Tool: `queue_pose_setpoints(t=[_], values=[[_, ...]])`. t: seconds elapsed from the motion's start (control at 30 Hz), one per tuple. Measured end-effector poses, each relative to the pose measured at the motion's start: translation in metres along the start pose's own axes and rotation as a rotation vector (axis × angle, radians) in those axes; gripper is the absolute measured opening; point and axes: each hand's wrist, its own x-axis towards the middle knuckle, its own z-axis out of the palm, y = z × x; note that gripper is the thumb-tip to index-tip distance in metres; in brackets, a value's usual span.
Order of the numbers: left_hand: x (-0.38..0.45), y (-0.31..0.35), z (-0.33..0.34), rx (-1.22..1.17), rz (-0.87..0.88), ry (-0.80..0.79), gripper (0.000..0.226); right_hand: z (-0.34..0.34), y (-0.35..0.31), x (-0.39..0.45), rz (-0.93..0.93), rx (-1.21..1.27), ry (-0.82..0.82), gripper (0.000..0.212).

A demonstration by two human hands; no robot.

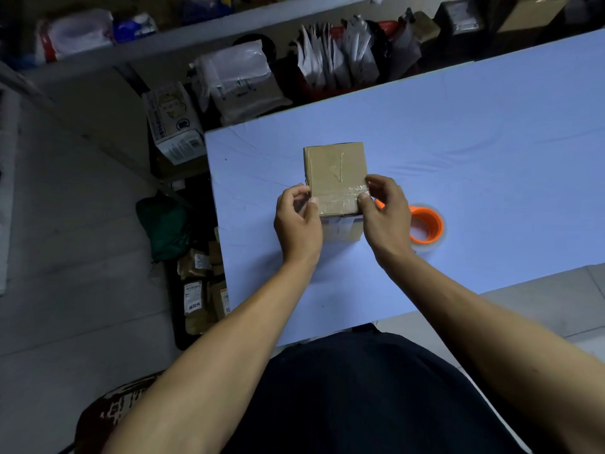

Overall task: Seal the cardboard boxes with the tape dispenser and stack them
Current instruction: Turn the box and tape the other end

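Across the pale blue, cloth-like surface, smooth but for a few shallow creases, the sealing step is looking close to finished for one box. Standing near its middle is the small brown cardboard box, a squat block with matte, slightly scuffed faces and a faint pale seam line running along its top. A strip of clear glossy tape is lying across the near part of that top, wrinkled and catching the light, and it appears to be wrapping down both sides.

The left hand is gripping the box's left near corner, thumb pressing on the top edge and fingers curling at the side. The right hand is doing the same on the right, thumb and fingertips pinching the tape end down at the box's edge. Both hands seem to be rubbing the tape flat rather than pulling a new length.

Just beside the right hand, partly hidden behind it, the round orange plastic tape dispenser with its translucent roll is resting on the surface, untouched.

Judging from this, the next move is calling for firm pressure along the tape ends so they bond, then lifting the box aside to begin a stack. No second box is showing on the surface, so another would have to be fetched.
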Motion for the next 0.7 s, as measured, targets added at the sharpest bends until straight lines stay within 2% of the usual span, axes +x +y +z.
queue_pose_setpoints(t=[0.07,0.2,0.23,0.37,0.43,0.53,0.7], values=[[0.001,0.000,-0.001,0.020,-0.004,-0.070,0.026,0.003,0.000,-0.001,0.030,-0.010,-0.061,0.039],[0.003,-0.001,0.002,0.073,-0.087,-0.286,0.071,0.009,0.005,-0.003,0.030,-0.046,-0.190,0.033],[0.004,-0.005,0.002,0.087,-0.098,-0.308,0.074,0.010,0.007,-0.004,0.045,-0.052,-0.193,0.033],[0.008,-0.015,0.004,0.125,-0.077,-0.321,0.044,0.012,0.010,-0.005,0.037,-0.112,-0.180,0.030],[0.007,-0.011,0.005,0.161,-0.051,-0.288,0.037,0.010,0.009,-0.005,0.020,-0.148,-0.181,0.029],[0.009,-0.010,0.007,0.161,-0.045,-0.267,0.037,0.005,0.009,-0.001,0.021,-0.184,-0.205,0.027],[0.010,-0.008,0.001,0.152,-0.064,-0.322,0.048,-0.006,0.007,0.001,0.024,-0.181,-0.267,0.029]])
